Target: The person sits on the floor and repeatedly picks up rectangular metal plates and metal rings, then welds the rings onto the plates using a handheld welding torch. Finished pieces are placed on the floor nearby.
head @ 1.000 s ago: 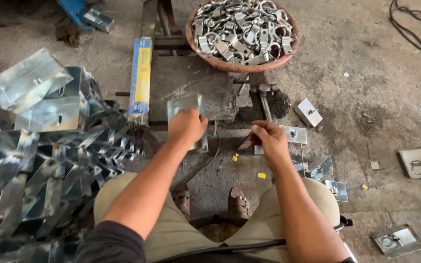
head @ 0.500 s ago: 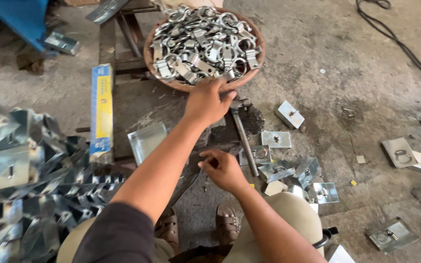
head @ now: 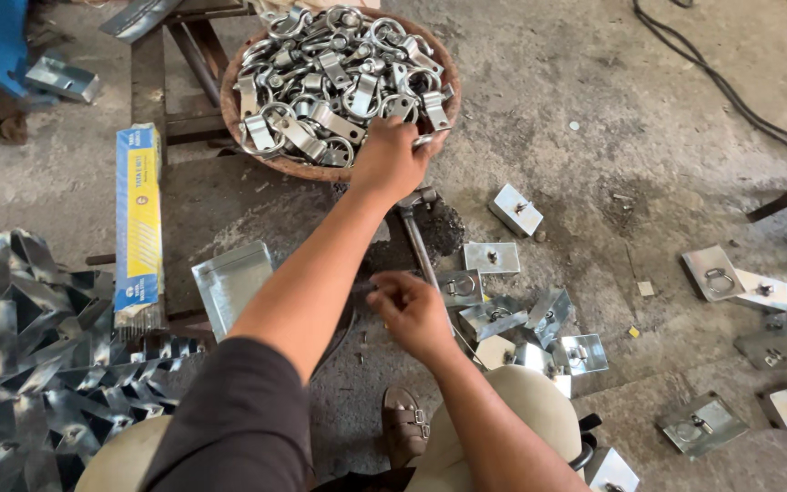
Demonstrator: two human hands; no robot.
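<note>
Metal ring clamps (head: 339, 77), zinc-bright, are heaped in a round brown basket (head: 252, 153) at the top centre of the head view; the heap is jumbled, so no common direction or long axis can be read from the pieces. The basket is seen resting on a dark metal frame (head: 152, 82) over a stained, gritty concrete floor (head: 594, 109). A black cable (head: 721, 82) is noted running across the floor at upper right.

The left hand (head: 392, 162) is extended forward to the near rim of the basket, back of the hand up. Its fingers are curled down onto the clamps at the rim; whether a piece is actually enclosed cannot be told, since the fingertips are hidden behind the hand.

The right hand (head: 416, 314) is held lower, just above the knees, fingers drawn together in a pinch at a small dark item that is too small to identify. A grey steel rod (head: 416, 246) is observed just beyond this hand, its long axis running from the basket toward the person.

Flat square plates with rings (head: 492, 258) are scattered to the right on the floor. A folded sheet-metal tray (head: 232, 287) lies left of the forearm, beside a long blue and yellow box (head: 138, 228). A stack of shiny bent sheet pieces (head: 20, 346) is recorded at far left.
</note>
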